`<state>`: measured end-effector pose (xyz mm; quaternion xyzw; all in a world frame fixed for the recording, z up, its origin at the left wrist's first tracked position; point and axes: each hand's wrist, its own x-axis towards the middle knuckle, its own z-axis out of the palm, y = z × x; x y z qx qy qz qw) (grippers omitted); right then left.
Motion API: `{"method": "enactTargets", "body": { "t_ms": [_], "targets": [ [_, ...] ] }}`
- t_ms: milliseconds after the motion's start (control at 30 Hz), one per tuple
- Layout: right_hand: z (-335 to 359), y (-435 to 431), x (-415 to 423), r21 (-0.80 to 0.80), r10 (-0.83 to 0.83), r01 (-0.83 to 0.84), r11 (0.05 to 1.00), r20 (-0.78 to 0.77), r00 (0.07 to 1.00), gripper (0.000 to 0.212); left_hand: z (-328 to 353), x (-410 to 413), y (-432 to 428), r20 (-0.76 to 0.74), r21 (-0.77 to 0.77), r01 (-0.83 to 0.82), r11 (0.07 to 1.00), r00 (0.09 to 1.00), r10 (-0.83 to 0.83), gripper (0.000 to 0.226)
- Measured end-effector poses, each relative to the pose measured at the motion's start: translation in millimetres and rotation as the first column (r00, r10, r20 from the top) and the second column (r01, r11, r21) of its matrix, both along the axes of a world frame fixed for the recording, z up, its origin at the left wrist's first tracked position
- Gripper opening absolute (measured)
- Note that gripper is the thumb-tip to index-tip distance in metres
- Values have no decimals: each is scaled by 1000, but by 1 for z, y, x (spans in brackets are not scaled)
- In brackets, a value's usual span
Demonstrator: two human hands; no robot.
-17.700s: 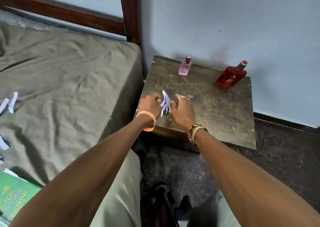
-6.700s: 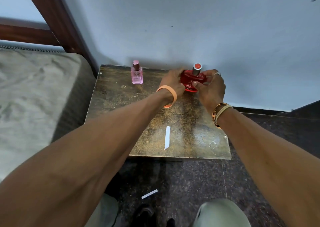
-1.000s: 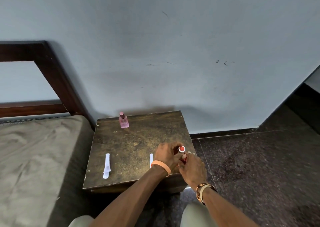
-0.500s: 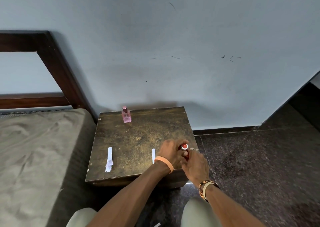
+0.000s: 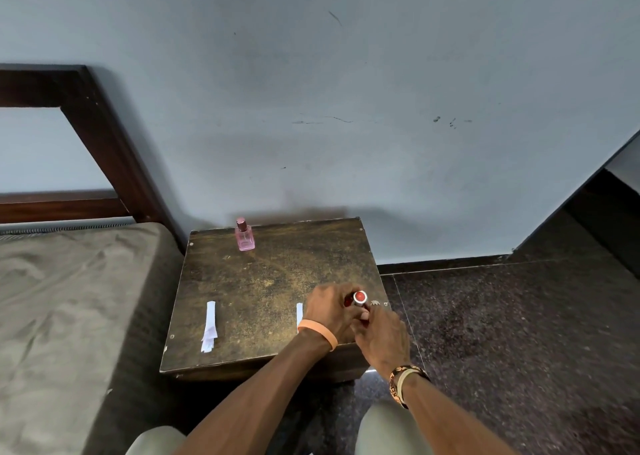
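A red perfume bottle (image 5: 358,298) with a silver collar and red cap top stands near the front right of a dark wooden side table (image 5: 270,281). My left hand (image 5: 330,310) grips it from the left and my right hand (image 5: 382,335) holds it from the right; most of the bottle's body is hidden by my fingers. A white paper strip (image 5: 299,312) lies just left of my left hand, partly covered by it. A small bunch of white paper strips (image 5: 209,326) lies at the table's front left. A pink perfume bottle (image 5: 244,235) stands upright at the back.
A bed with an olive sheet (image 5: 69,316) and a dark wooden frame (image 5: 104,135) adjoins the table on the left. A pale blue wall (image 5: 346,108) rises right behind the table. Dark speckled floor (image 5: 519,333) spreads to the right. My knees (image 5: 388,430) show at the bottom.
Over the last second both hands have stayed on the red bottle at the table's front right; only the camera view shifted slightly. Earlier the bottle was at the back right.
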<state>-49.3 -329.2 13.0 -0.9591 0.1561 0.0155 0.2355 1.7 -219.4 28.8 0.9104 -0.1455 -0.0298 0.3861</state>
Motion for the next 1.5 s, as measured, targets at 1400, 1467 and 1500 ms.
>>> {"method": "enactTargets", "body": {
  "t_ms": [1400,1467,1500],
  "targets": [
    [3,4,-2,27,-16,16,1000,-18,1000,20,2,0,2,1,77,56,995,998,-56,32],
    [2,3,-2,27,-12,12,1000,-15,1000,19,3,-2,1,18,96,37,995,999,-39,34],
    [2,3,-2,27,-11,11,1000,-12,1000,17,3,-3,0,24,94,42,995,999,-44,37]
  ]
}}
